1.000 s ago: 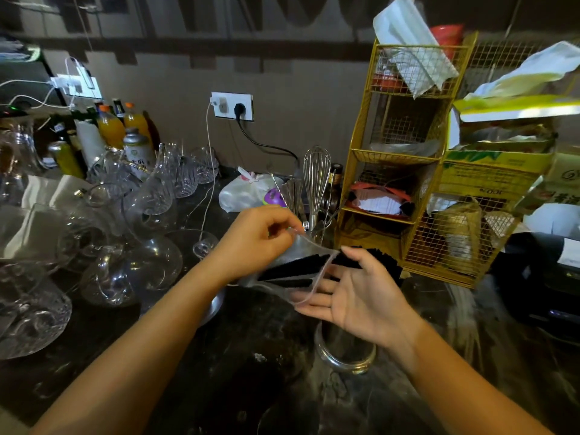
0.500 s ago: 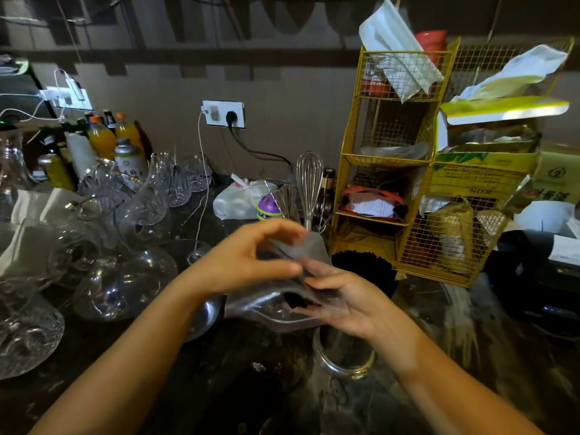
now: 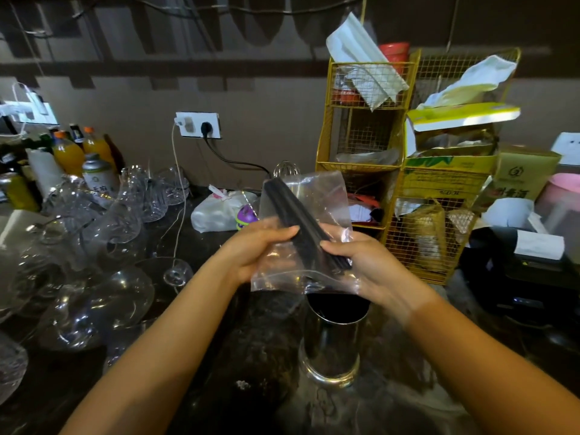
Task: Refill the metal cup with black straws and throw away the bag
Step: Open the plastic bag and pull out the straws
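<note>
A clear plastic bag [image 3: 326, 196] stands nearly upright between my hands, with a bundle of black straws [image 3: 292, 211] slanting inside it. My left hand [image 3: 257, 252] pinches the bag's left side. My right hand [image 3: 364, 262] grips the lower end of the straws through the plastic. Directly below the bag, a shiny metal cup [image 3: 332, 343] stands upright on the dark counter [image 3: 251, 356]; its inside looks dark and I cannot tell what it holds.
Several glass jugs and cups [image 3: 103, 290] crowd the counter's left. Orange bottles [image 3: 67, 155] stand at the back left. A yellow wire rack [image 3: 361, 146] with boxes and papers rises on the right. A white tied bag [image 3: 219, 211] lies behind my hands.
The bag went from lying flat to standing upright above the cup. My right hand shifted from under the bag to gripping the straws' lower end. The view dipped, showing the whole cup.
</note>
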The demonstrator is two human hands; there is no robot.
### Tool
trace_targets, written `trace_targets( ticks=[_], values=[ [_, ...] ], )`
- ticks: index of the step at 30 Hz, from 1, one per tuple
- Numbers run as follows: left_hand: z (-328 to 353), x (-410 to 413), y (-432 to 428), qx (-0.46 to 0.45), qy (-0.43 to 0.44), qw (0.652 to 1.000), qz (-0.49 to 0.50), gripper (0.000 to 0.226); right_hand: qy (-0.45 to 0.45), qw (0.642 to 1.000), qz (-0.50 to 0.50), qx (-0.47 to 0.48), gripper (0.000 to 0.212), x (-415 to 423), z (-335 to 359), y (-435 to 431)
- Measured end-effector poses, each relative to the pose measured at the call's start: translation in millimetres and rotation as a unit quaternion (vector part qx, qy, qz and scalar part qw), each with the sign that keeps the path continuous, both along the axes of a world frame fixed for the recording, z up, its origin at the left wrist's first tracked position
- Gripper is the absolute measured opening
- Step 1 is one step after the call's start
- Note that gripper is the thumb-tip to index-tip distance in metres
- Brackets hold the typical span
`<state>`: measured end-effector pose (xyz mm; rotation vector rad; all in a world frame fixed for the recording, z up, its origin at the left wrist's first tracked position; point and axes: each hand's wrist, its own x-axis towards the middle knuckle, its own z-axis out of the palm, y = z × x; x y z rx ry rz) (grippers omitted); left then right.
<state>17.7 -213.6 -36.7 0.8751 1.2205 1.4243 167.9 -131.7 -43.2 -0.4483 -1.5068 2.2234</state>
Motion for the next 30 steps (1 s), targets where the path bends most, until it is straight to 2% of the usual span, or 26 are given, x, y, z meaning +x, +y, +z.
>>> trace_targets(
  ticks=[6, 8, 10, 14, 22, 30],
  values=[
    [13, 18, 33, 0.025, 0.073, 0.997, 0.007, 0.021, -0.042, 0.988, -0.109, 0.101, 0.028, 16, 7, 15],
    [14, 21, 38, 0.032, 0.093, 0.995, 0.007, 0.020, -0.055, 0.978, -0.147, 0.135, 0.035, 19, 7, 19],
    [17, 22, 38, 0.046, 0.129, 0.991, -0.002, 0.022, -0.058, 0.974, -0.158, 0.154, 0.041, 23, 7, 22],
    [19, 24, 36, 0.068, 0.201, 0.977, -0.010, 0.028, -0.084, 0.957, -0.167, 0.220, 0.033, 28, 3, 26],
    [7, 26, 39, 0.117, 0.218, 0.969, -0.023, 0.040, -0.048, 0.956, -0.170, 0.234, 0.032, 32, -11, 26],
    [3, 20, 43, 0.116, 0.247, 0.962, -0.017, 0.043, -0.031, 0.953, -0.177, 0.243, 0.027, 30, -15, 30]
  ],
)
